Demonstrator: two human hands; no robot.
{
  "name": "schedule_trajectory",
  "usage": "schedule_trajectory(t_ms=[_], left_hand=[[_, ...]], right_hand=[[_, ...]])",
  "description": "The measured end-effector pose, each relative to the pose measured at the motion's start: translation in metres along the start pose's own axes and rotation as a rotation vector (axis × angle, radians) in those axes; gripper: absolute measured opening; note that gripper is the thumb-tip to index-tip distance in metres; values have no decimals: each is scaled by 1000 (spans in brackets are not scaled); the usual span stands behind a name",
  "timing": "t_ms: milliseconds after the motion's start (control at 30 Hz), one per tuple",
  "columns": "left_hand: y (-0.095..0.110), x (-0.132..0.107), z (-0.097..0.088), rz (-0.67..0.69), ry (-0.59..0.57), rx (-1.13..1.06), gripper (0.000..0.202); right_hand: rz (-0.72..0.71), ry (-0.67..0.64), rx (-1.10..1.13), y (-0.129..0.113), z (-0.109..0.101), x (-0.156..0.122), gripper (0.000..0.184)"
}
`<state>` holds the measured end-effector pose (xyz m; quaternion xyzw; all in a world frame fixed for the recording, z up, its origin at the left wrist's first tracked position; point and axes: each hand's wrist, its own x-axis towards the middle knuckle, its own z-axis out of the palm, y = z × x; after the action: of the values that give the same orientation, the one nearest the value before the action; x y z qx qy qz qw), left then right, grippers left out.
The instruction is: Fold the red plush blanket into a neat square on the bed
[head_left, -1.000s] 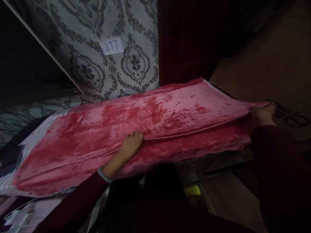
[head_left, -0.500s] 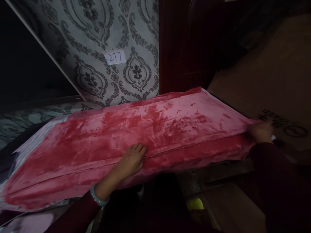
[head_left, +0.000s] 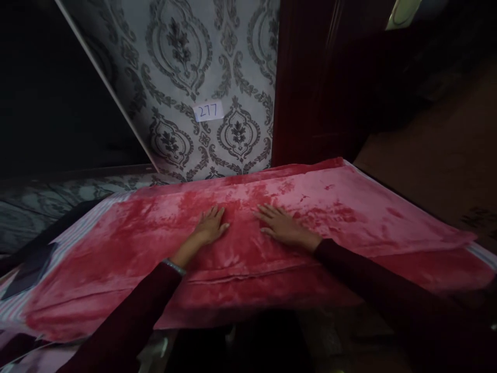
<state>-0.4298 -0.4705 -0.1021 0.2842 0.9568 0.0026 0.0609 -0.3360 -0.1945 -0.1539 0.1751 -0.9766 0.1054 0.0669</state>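
Note:
A pink-red plush blanket lies spread over a long surface in front of me, with a folded edge running along its near side. My left hand rests flat on the middle of it, fingers spread. To its right, my right hand also lies flat on the plush, fingers apart and pointing left. Neither hand holds anything. Striped cloth shows from under the blanket at the left end, and a little more at the far right corner.
Behind the blanket stands a patterned wall with a paper label reading 277. A dark red panel adjoins it. A large dark panel is at left, a brown cardboard box at right. A dark flat item lies on the striped cloth.
My right hand has left the blanket's right near corner and moved left to its middle. My left hand has shifted slightly forward and flattened out. The view has shifted too.

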Motion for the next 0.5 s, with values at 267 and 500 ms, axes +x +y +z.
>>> schedule_trajectory(t_ms=[267, 500], left_hand=[[-13, 33, 33, -49, 153, 68, 63], [-17, 35, 36, -40, 166, 73, 62]], right_hand=[[341, 6, -137, 130, -1, -15, 58], [720, 8, -181, 184, -41, -26, 65]])
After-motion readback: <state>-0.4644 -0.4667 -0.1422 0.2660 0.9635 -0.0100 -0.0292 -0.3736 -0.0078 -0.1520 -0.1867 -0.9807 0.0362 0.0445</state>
